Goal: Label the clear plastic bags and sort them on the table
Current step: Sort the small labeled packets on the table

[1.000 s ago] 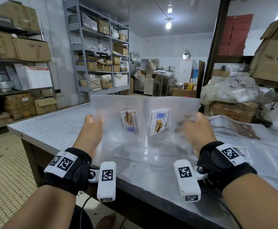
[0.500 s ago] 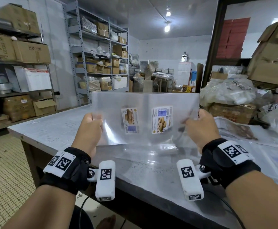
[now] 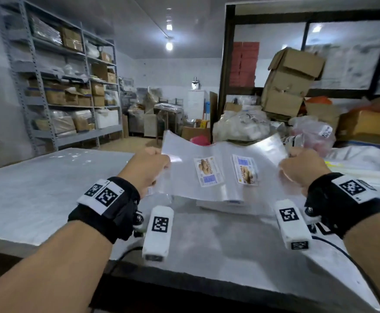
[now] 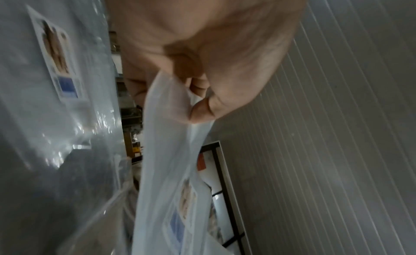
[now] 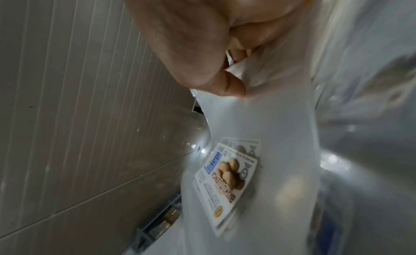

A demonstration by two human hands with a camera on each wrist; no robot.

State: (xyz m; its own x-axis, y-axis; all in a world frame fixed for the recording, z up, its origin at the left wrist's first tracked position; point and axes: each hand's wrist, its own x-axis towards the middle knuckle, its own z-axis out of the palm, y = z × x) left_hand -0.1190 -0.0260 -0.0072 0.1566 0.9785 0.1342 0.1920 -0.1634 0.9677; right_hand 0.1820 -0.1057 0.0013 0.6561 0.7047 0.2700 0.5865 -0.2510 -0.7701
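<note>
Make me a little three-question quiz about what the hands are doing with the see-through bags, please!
1. True or false: both hands pinch the bags.
2. How many labels show on the held bags? A) none B) two C) five
3. Fill in: under the held bags, a flat stack lies on the ____.

Key: 1. True: the left hand pinches the left edge, the right hand the right edge. 2. B: the left label and right label. 3. table.

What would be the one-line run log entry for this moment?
left hand grips clear plastic bags | right hand grips them | two labels | above grey table
</note>
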